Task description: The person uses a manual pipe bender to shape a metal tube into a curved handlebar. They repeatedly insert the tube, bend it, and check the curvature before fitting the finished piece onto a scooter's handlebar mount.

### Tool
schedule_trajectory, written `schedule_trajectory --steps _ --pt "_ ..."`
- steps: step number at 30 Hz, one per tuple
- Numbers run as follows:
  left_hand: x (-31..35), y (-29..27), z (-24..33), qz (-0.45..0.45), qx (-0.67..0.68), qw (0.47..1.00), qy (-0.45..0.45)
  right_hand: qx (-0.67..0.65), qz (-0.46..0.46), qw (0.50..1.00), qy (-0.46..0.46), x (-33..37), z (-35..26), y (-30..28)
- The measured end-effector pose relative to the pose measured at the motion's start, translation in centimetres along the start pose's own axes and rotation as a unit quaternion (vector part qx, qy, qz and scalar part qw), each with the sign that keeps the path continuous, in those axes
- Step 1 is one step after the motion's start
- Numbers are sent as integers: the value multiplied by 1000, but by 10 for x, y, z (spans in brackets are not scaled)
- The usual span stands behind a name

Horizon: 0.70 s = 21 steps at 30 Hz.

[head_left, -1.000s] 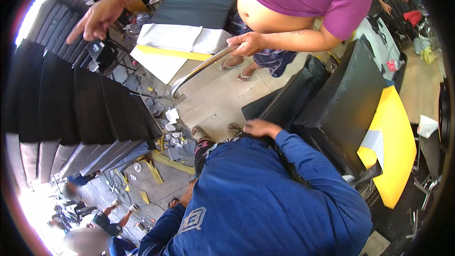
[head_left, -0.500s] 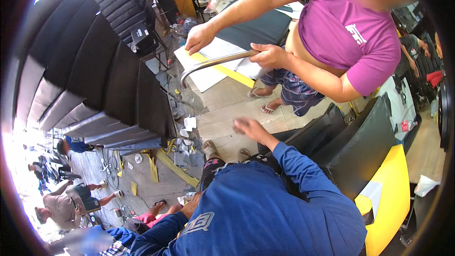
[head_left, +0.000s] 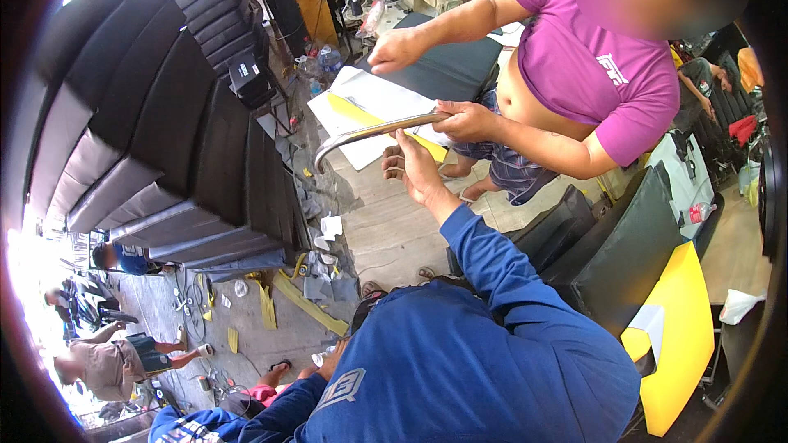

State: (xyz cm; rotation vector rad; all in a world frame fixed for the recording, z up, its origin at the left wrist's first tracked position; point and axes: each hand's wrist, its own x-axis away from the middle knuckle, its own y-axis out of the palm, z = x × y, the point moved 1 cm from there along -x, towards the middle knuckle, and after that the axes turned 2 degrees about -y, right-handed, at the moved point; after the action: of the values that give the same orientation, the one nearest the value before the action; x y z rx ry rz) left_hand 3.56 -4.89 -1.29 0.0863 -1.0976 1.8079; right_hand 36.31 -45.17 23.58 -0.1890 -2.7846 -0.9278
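Note:
A bent silver metal tube (head_left: 369, 130) is held out in front of me by a co-worker's hand (head_left: 466, 122) at its right end; its left end curves downward. My right hand (head_left: 417, 171) is raised just under the tube's middle, index finger stretched up and the other fingers loosely curled, with nothing in them. Whether the fingertip touches the metal I cannot tell. Low beside my body, my left hand (head_left: 333, 359) shows only in part past my blue sleeve, its fingers mostly hidden. The co-worker's other hand (head_left: 396, 51) is raised, off the tube.
Tall stacks of black padded panels (head_left: 164, 107) stand on the left. Behind the tube are white sheets with a yellow strip (head_left: 349, 108) and a dark padded board (head_left: 435, 53). Black cushions (head_left: 616, 238) and a yellow panel (head_left: 677, 336) are at my right. Scraps litter the floor.
My right hand has moved up and away from me to the tube. The co-worker's free hand has lifted and drawn back. The tube stays nearly in place.

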Motion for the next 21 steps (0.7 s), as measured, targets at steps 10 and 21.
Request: schedule_trajectory --steps 10,21 --pt "-28 -25 -14 -5 0 999 45 -8 -42 997 -63 13 17 34" --pt "-32 -70 -23 -20 27 999 30 109 -93 990 -17 77 110 55"
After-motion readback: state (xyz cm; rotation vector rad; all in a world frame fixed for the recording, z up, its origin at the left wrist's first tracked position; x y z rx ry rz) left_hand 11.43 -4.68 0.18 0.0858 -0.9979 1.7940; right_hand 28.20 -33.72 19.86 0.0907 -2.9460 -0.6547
